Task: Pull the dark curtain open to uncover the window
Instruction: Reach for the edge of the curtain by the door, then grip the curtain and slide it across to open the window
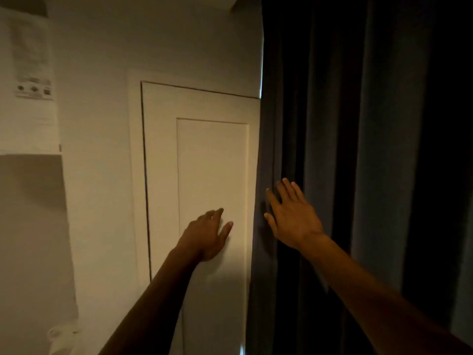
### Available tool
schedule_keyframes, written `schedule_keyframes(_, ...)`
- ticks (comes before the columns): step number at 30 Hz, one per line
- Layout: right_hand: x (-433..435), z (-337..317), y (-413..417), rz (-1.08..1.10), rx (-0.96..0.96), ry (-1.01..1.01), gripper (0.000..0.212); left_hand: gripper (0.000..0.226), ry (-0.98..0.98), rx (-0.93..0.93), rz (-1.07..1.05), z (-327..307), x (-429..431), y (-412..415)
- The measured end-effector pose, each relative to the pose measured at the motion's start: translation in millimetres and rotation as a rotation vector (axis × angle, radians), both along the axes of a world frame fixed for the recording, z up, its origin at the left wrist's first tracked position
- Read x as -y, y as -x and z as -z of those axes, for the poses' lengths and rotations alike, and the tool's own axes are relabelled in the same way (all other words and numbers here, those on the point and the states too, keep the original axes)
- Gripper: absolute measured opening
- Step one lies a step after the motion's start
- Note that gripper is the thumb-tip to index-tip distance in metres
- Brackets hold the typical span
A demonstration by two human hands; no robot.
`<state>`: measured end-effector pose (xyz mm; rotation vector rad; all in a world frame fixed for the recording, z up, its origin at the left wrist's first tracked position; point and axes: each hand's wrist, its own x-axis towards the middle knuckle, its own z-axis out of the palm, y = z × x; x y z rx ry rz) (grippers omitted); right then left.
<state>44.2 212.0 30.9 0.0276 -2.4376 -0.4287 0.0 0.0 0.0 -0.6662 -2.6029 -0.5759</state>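
Note:
A dark, heavy curtain point(358, 124) hangs in deep folds and fills the right half of the view. Its left edge runs down beside a white panelled door. A thin sliver of daylight shows at that edge, high up and at the bottom; the window itself is hidden. My right hand point(291, 213) is open with fingers spread, flat against the folds near the curtain's left edge, holding nothing. My left hand point(207, 234) is open too, stretched out in front of the door panel, a little left of the curtain edge.
A white panelled door point(212, 162) in a white frame stands directly ahead, partly covered by the curtain. At the far left is a white wall unit point(30, 98) with a label and several small symbols, and a pale object lies low at the left.

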Motion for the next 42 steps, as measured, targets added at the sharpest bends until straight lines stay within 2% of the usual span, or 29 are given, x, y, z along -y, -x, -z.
schedule_keyframes(3,-11.3,4.5,29.7,0.017,-0.017,-0.012,0.066,0.060,-0.132,-0.019,0.027,7.1,-17.0,41.9)
schedule_keyframes(7,-16.0,19.0,69.2,-0.081,0.030,-0.076,0.062,0.054,-0.445,0.082,0.132,42.8,-58.7,67.4)
schedule_keyframes(12,-15.7,22.5,107.3,-0.026,0.056,-0.233,0.060,0.045,-0.521,0.149,0.219,76.6,-98.3,107.5)
schedule_keyframes(16,-33.4,25.2,114.7,0.089,0.054,-0.234,0.066,0.060,-0.617,0.176,0.259,102.1,-131.2,135.4)
schedule_keyframes(20,-49.2,31.3,100.9,0.163,0.038,-0.275,0.063,0.043,-0.780,0.230,0.242,116.3,-151.7,142.3)
schedule_keyframes(25,-59.7,28.0,83.5,0.210,0.030,-0.247,0.063,0.037,-0.975,0.491,0.261,129.5,-174.4,144.2)
schedule_keyframes(31,-58.7,18.6,85.9,0.185,0.000,-0.171,0.053,0.056,-1.094,0.756,0.319,133.0,-208.0,136.0)
schedule_keyframes(37,-51.3,-2.5,135.5,0.055,0.034,-0.387,0.051,0.053,-1.035,0.971,0.358,135.2,-230.3,146.8)
schedule_keyframes(40,-52.3,-7.8,155.0,0.062,0.107,-0.502,0.056,0.050,-1.099,1.132,0.411,128.6,-225.9,146.3)
schedule_keyframes(42,-52.0,-10.5,158.4,0.098,0.124,-0.500,0.059,0.061,-1.108,1.239,0.477,127.5,-219.3,144.9)
